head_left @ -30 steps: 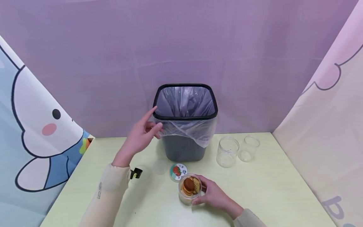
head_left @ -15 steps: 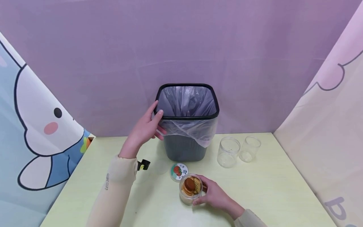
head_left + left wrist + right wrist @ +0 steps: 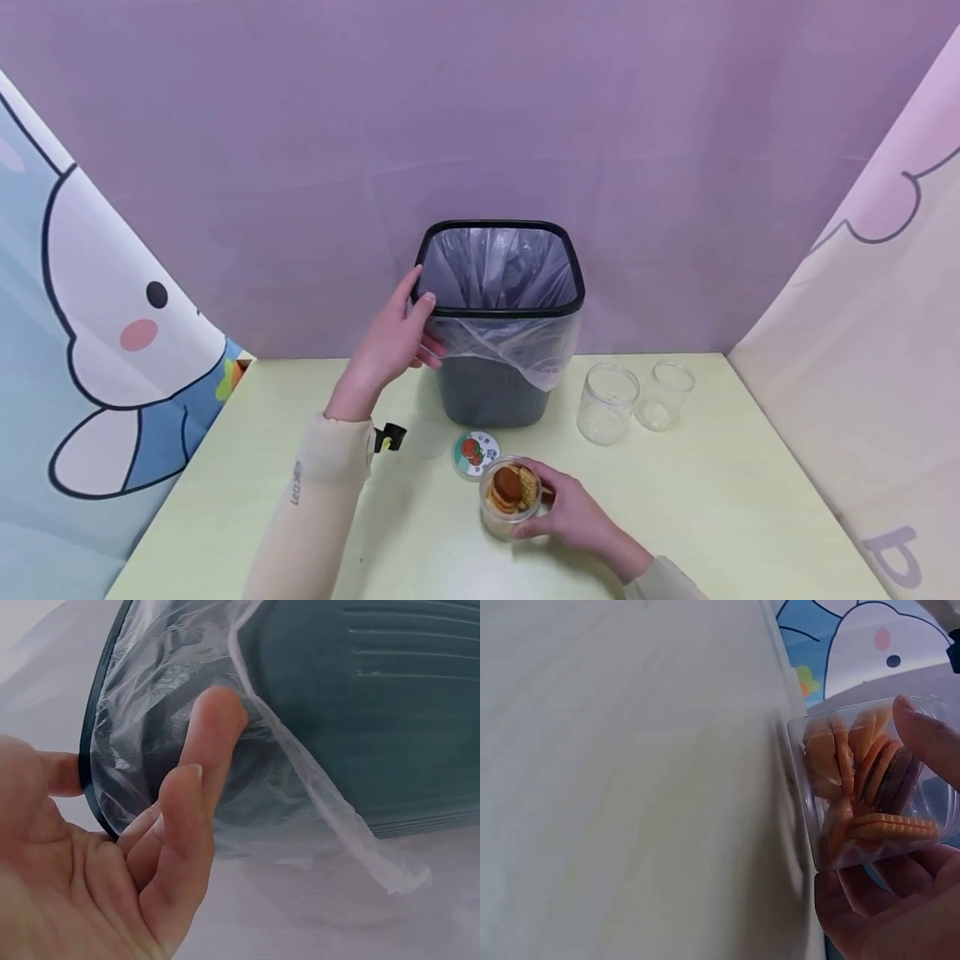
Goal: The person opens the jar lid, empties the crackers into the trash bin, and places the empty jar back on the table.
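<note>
A dark grey trash can with a black rim stands at the back, lined with a clear plastic bag. My left hand holds its near left corner, thumb and index finger at the rim, other fingers below against the outside. In the left wrist view the fingers lie over the bag on the can's side. My right hand grips a clear plastic jar of sandwich cookies from its right side. The jar is uncovered and appears to stand upright on the table. Cookies show through its wall.
Behind the jar lies a round lid with a tomato picture, and left of it a faint clear disc. Two clear jars stand right of the can on the pale table. Printed cloth surrounds the table.
My left hand has moved slightly right and up, from pointing beside the can to holding its rim corner. The right hand keeps its grip on the jar. The view has shifted slightly.
</note>
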